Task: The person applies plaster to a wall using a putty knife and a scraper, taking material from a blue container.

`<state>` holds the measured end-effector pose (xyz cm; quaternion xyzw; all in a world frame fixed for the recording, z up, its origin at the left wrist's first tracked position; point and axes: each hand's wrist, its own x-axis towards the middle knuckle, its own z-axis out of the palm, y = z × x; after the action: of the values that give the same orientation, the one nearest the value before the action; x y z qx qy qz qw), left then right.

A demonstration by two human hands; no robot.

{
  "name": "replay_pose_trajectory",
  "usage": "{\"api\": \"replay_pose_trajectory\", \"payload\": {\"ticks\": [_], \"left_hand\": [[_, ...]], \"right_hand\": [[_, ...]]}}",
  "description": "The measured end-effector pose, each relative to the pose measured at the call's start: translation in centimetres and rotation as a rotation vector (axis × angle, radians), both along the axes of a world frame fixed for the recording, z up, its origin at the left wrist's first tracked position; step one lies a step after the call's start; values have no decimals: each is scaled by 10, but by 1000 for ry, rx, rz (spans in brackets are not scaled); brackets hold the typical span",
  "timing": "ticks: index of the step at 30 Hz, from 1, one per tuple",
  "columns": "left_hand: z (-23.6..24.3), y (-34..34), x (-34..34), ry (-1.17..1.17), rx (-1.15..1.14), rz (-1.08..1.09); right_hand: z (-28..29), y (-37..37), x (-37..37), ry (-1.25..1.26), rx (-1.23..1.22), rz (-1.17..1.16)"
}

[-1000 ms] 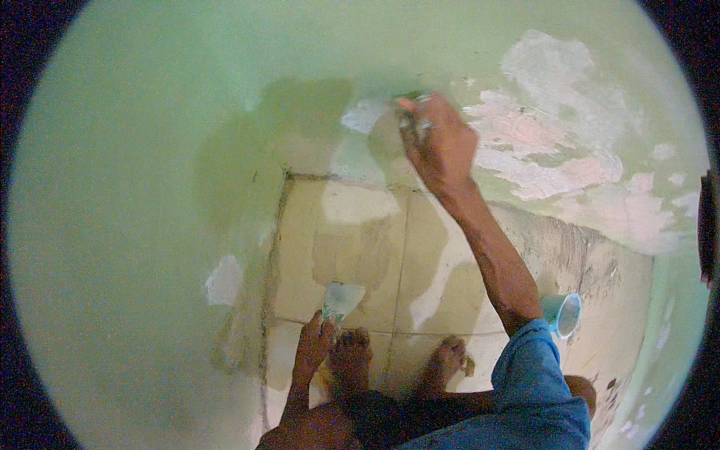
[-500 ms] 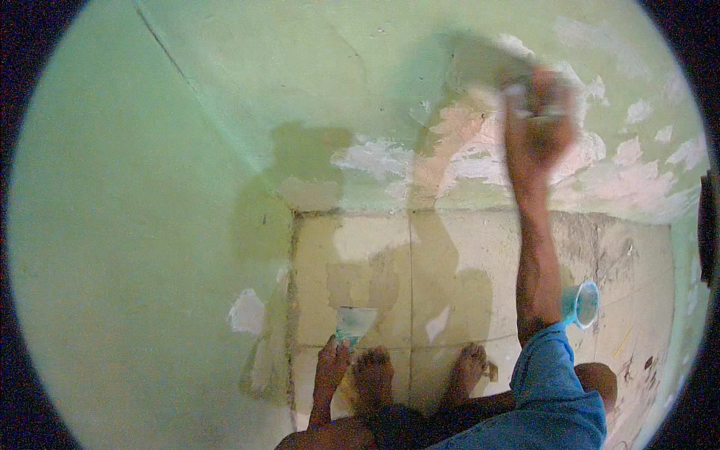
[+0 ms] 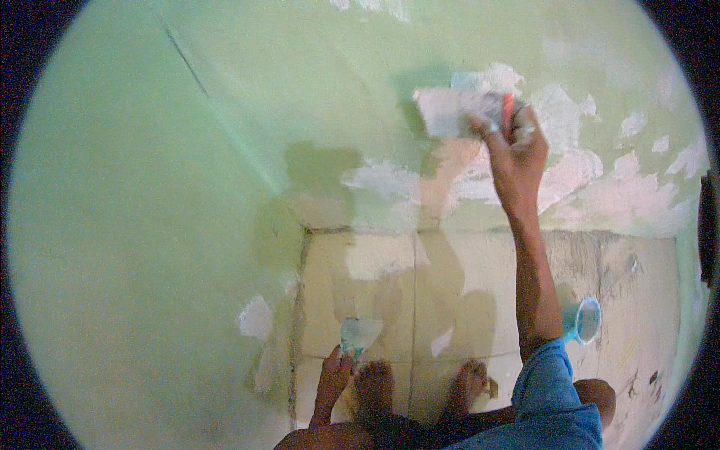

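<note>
1. While the pale green wall fills most of the view, 2 of its faces meet in a corner line that runs down to the floor, and white and pinkish filler patches spread across the right-hand face.
2. Below the wall lies a floor of cream tiles, smeared and stained, with dark scuffs toward the right.
3. From the lower edge the right forearm rises out of a rolled blue sleeve and reaches up to the wall.
4. At its end the right hand is closed around a reddish handle, pressing a wide flat scraper blade against the wall; the blade sits just left of the fingers, touching a white patch.
5. Low in the view the left hand hangs beside the left leg, its fingers gripping a 2nd, smaller scraper whose filler-coated blade points up over the tiles.
6. Between that hand and the sleeve, 2 bare feet stand on the tiles.
7. Just right of the forearm a small light-blue cup rests on the floor, near the sleeve.
</note>
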<state>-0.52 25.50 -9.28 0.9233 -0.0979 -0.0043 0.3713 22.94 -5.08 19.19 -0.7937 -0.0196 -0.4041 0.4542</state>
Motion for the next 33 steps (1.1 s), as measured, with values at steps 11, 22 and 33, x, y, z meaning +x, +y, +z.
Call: {"api": "replay_pose_trajectory", "payload": {"ticks": [11,22,33], "left_hand": [[-17,-2,-9,382,-281,185],[39,-15,1,434,-402,156],[112,-75,53,428,-630,-99]], "right_hand": [[94,1,4,-403,-83,-330],[173,-39,-31,-617,-261,-319],[-88,-150,-183,476,765,113]]}}
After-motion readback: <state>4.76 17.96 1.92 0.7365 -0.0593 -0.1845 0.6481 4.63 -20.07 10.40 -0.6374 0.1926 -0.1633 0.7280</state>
